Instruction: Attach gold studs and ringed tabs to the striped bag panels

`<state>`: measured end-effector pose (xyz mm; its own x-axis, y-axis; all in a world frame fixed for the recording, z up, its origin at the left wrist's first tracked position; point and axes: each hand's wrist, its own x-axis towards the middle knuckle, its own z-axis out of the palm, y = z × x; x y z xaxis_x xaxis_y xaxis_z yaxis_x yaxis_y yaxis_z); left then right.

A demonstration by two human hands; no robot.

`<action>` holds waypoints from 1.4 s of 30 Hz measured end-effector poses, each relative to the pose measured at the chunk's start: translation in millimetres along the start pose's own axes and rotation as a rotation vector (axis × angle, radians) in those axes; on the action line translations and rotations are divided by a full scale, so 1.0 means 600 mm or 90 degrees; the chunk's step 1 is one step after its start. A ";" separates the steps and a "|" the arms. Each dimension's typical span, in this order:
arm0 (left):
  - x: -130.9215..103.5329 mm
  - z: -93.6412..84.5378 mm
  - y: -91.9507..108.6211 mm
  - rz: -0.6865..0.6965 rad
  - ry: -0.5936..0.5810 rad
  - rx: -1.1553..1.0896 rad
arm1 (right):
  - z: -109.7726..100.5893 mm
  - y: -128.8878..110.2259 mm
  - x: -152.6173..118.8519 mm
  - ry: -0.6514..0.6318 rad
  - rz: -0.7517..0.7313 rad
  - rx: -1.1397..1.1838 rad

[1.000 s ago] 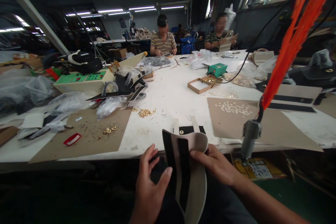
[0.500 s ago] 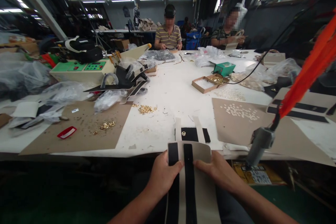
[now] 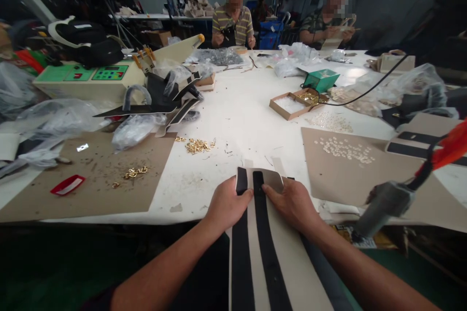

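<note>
Nearest, I have both forearms [image 3: 164, 265] reaching forward and slanting inward, wrists drawn close over a long black-striped beige panel [image 3: 268, 243]; the left hand [image 3: 226, 206] and right hand [image 3: 295, 201] pinch its far end, each grip closed on a side edge, thumbs laid on the upper face and tips turned inward, the other fingers mostly out of sight; that end sits at the front edge of the counter [image 3: 233, 112], the rest running back toward the body; beyond, left, lie gold pieces [image 3: 198, 146]; farther, right, an open cardboard box [image 3: 288, 114].
</note>
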<state>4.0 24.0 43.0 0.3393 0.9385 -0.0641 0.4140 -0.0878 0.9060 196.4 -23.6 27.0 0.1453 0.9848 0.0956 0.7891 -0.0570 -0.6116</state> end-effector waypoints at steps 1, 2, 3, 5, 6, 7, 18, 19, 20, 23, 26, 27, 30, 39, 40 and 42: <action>0.003 0.002 -0.005 0.001 0.001 0.008 | 0.002 -0.001 0.001 -0.002 0.017 -0.007; 0.004 0.003 -0.009 -0.001 0.000 0.017 | 0.004 -0.002 0.002 -0.005 0.038 -0.013; 0.005 0.005 -0.012 -0.005 -0.003 0.027 | 0.005 -0.004 0.003 -0.009 0.055 -0.022; 0.008 0.006 -0.016 -0.016 -0.013 0.047 | 0.005 -0.008 0.005 -0.017 0.073 -0.039; 0.009 0.006 -0.016 -0.022 -0.017 0.054 | 0.005 -0.009 0.006 -0.020 0.078 -0.044; 0.011 0.006 -0.017 -0.027 -0.019 0.059 | 0.006 -0.009 0.008 -0.022 0.082 -0.046; 0.028 0.006 -0.022 -0.039 -0.050 0.065 | 0.008 -0.010 0.016 -0.051 0.088 -0.080; 0.030 0.005 -0.023 -0.041 -0.054 0.065 | 0.009 -0.010 0.017 -0.053 0.092 -0.091; 0.032 0.005 -0.023 -0.043 -0.059 0.065 | 0.010 -0.009 0.017 -0.054 0.094 -0.104; 0.034 0.003 -0.021 -0.046 -0.070 0.078 | 0.014 -0.007 0.018 -0.048 0.085 -0.154; 0.033 0.004 -0.022 -0.050 -0.061 0.120 | 0.017 -0.006 0.017 -0.044 0.073 -0.185; 0.031 0.005 -0.024 -0.046 -0.042 0.145 | 0.017 -0.006 0.016 -0.043 0.070 -0.187; 0.023 0.008 -0.029 0.047 0.075 0.251 | 0.018 -0.007 0.015 -0.041 0.066 -0.192; 0.018 0.017 -0.021 0.286 -0.003 0.342 | 0.020 -0.008 0.020 -0.052 0.069 -0.166; 0.021 0.019 -0.024 0.273 0.005 0.328 | 0.017 -0.011 0.021 -0.053 0.070 -0.144; 0.027 0.021 -0.034 0.261 0.031 0.310 | 0.010 -0.013 0.025 -0.046 0.072 -0.082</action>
<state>11.7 36.7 17.9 0.5177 0.8097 0.2762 0.5995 -0.5737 0.5580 188.7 -7.4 28.6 0.1971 0.9800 -0.0274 0.8406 -0.1833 -0.5097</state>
